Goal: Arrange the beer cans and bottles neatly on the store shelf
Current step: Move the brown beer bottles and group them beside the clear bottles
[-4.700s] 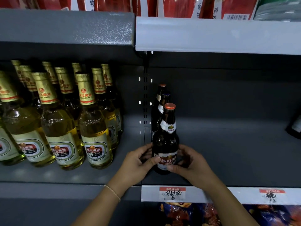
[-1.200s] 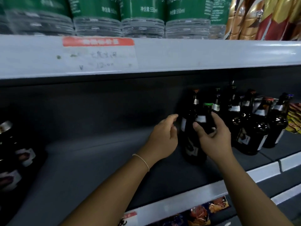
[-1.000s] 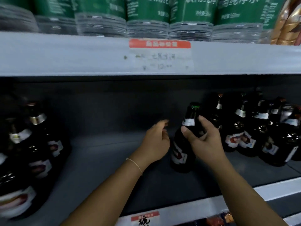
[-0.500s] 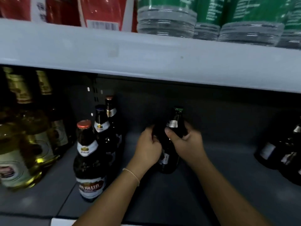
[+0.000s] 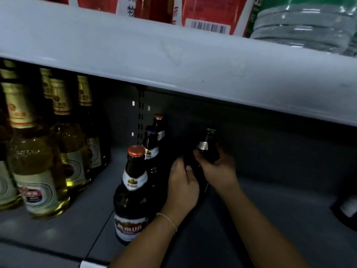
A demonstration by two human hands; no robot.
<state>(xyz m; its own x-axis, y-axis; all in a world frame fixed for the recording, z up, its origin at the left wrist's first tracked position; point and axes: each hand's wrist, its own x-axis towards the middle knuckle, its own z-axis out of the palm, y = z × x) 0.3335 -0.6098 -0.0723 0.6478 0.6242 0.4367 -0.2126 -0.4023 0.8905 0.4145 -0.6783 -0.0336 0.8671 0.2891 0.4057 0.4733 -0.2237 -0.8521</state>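
Dark glass green-capped beer bottle (image 5: 205, 149), just right of the red-capped brown bottle row (image 5: 133, 192), gripped by left hand (image 5: 182, 185) and right hand (image 5: 217, 169). Heavy, slick, breakable; hold body.

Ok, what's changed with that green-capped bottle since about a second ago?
The green-capped bottle was carried left from the dark cluster on the right to just beside the row of dark bottles. The right hand still grips its neck; the left hand, open a second ago, now holds its body. The row and the yellow bottles stayed put.
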